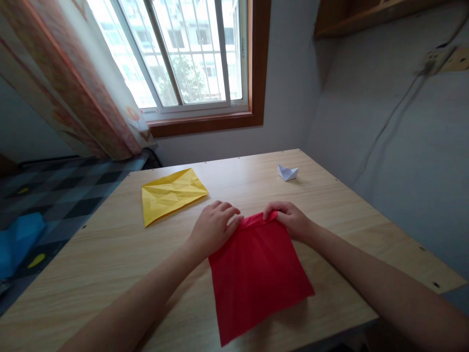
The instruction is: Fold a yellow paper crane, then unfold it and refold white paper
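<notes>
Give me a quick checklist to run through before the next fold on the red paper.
1. Left hand presses the red paper at its far edge: ok.
2. Right hand pinches the far edge: ok.
3. Red paper lies fully on the table: not ok, the near corner overhangs the edge.
4. Yellow paper lies apart from the work: ok.
5. White folded boat lies apart: ok.
6. Far edges aligned under the fingers: cannot tell.

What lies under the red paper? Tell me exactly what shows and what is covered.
The red paper lies flat on the wooden table; bare tabletop shows all around it. The left hand and right hand press its far edge. Anything beneath the sheet is covered.
</notes>
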`<act>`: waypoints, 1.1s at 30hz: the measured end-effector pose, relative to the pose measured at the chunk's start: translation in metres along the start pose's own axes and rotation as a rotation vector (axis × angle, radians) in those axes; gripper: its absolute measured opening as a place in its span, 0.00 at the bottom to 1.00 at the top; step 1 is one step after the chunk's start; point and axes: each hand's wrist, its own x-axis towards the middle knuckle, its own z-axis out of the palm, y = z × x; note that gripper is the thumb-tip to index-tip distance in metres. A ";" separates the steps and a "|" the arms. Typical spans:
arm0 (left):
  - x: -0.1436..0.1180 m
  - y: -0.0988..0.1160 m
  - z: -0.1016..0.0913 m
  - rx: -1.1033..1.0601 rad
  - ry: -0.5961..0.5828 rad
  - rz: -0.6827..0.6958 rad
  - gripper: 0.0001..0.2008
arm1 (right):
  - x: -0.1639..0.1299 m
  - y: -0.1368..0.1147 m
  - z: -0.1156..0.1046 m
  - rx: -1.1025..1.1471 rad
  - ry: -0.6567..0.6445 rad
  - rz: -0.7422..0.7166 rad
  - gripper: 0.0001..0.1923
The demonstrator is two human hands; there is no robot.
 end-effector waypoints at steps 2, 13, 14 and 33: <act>0.000 0.000 0.004 0.015 -0.146 0.039 0.16 | -0.001 -0.002 0.001 -0.043 -0.021 -0.029 0.10; 0.000 0.001 -0.003 -0.029 -0.380 -0.179 0.16 | 0.000 0.003 -0.001 0.091 -0.043 -0.013 0.10; 0.000 0.000 -0.002 -0.049 -0.375 -0.197 0.16 | 0.001 0.004 -0.002 0.120 -0.034 -0.004 0.10; 0.005 -0.013 -0.018 -0.572 -0.440 -0.323 0.25 | 0.004 -0.010 -0.002 0.569 0.045 0.248 0.02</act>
